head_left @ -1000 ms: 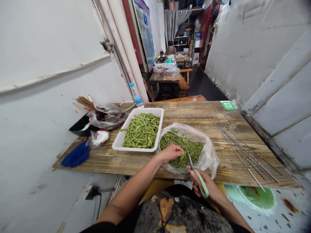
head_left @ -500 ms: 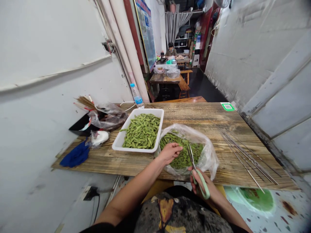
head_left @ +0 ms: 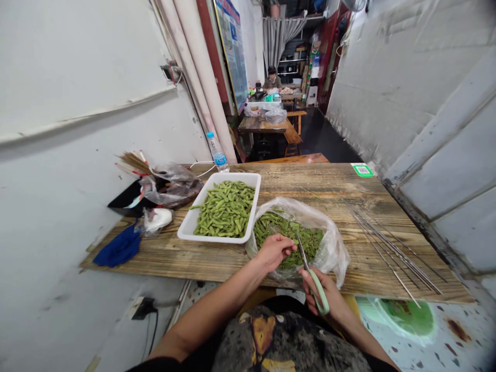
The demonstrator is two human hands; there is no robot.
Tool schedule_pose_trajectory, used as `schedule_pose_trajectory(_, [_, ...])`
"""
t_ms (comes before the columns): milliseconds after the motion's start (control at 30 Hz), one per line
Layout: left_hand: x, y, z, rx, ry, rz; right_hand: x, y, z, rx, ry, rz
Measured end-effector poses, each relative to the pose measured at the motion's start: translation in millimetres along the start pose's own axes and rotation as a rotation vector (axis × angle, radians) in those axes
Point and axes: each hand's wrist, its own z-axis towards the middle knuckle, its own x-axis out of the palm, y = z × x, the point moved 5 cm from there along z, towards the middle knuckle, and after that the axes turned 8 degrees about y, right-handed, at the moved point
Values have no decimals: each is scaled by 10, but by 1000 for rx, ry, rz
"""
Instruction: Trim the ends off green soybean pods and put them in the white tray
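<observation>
My left hand (head_left: 274, 250) is pinched on a green edamame pod over the clear plastic bag (head_left: 333, 248), which is full of pods. My right hand (head_left: 324, 297) grips the green-handled scissors (head_left: 310, 274), whose blades point up to the pod by my left fingers. A white tray (head_left: 189, 223) heaped with edamame pods (head_left: 225, 208) lies just left of the bag on the wooden table (head_left: 217, 258).
Several metal skewers (head_left: 391, 250) lie on the right of the table. At the left are a blue cloth (head_left: 121, 248), plastic bags (head_left: 170, 187), bamboo sticks and a water bottle (head_left: 217, 152). A person (head_left: 272, 77) sits at a far table. A green basin (head_left: 411, 316) stands on the floor.
My left hand has drawn slightly toward me with a pod, and the scissors' blades have closed against it. The view has barely shifted.
</observation>
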Motion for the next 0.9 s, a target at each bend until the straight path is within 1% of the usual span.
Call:
schedule_pose_trajectory(33, [-30, -87, -24, 31, -19, 20, -7, 5, 4, -9, -1, -6])
schedule_pose_trajectory(67, [-85, -222, -55, 91, -59, 59, -16, 17, 3, -20, -4, -13])
schedule_pose_trajectory(100, [-168, -409, -96, 188, -122, 123, -28, 33, -2, -31, -10, -23])
schedule_pose_trajectory(133, [-278, -642, -155, 314, -221, 214, -40, 49, -10, -35, -15, -31])
schedule_pose_trajectory(167, [-410, -907, -241, 462, -362, 327, -52, 60, -20, -31, -18, -37])
schedule_pose_trajectory(200, [-543, -1178, -349, 600, -530, 470, -61, 67, -29, -19, -19, -43])
schedule_pose_trajectory(233, [-660, -1437, -464, 717, -704, 628, -68, 72, -39, -10, -20, -44])
schedule_pose_trajectory(267, [-751, -1668, -563, 789, -856, 803, -71, 75, -47, -4, -20, -43])
schedule_pose_trajectory(300, [-821, -1862, -629, 811, -965, 976, -69, 78, -54, 2, -20, -39])
schedule_pose_trajectory(333, [-866, -2018, -665, 804, -1024, 1140, -64, 79, -59, 5, -22, -35])
schedule_pose_trajectory(367, [-888, -2129, -667, 763, -1029, 1296, -56, 82, -64, 7, -25, -33])
schedule_pose_trajectory(400, [-886, -2188, -646, 702, -996, 1438, -44, 85, -67, 11, -27, -30])
schedule_pose_trajectory(433, [-859, -2197, -615, 644, -946, 1554, -31, 89, -68, 15, -30, -28])
schedule_pose_trajectory(467, [-805, -2156, -576, 600, -887, 1641, -19, 93, -68, 21, -34, -25])
schedule_pose_trajectory(500, [-726, -2066, -527, 574, -813, 1704, -8, 99, -67, 24, -39, -24])
schedule_pose_trajectory(533, [-626, -1933, -466, 569, -728, 1744, -1, 106, -65, 24, -46, -22])
schedule_pose_trajectory(567, [-514, -1756, -387, 569, -613, 1765, 3, 112, -63, 21, -56, -21])
schedule_pose_trajectory(600, [-394, -1524, -275, 532, -418, 1784, 3, 117, -60, 16, -66, -21])
schedule_pose_trajectory(633, [-292, -1260, -153, 449, -218, 1795, 0, 119, -58, 10, -71, -22])
schedule_pose_trajectory(667, [-227, -999, -38, 334, -80, 1802, -2, 116, -54, 7, -67, -24])
schedule_pose_trajectory(700, [-204, -777, 62, 215, -38, 1809, -4, 108, -51, 7, -56, -27])
schedule_pose_trajectory(733, [-207, -607, 145, 127, -65, 1807, -7, 97, -47, 8, -40, -32])
schedule_pose_trajectory(767, [-202, -480, 210, 100, -76, 1802, -12, 84, -44, 9, -22, -39])
schedule_pose_trajectory(833, [-218, -347, 294, 88, -113, 1797, -25, 58, -40, 14, 2, -54])
schedule_pose_trajectory(900, [-224, -344, 318, 142, -116, 1777, -38, 38, -36, 22, 11, -67])
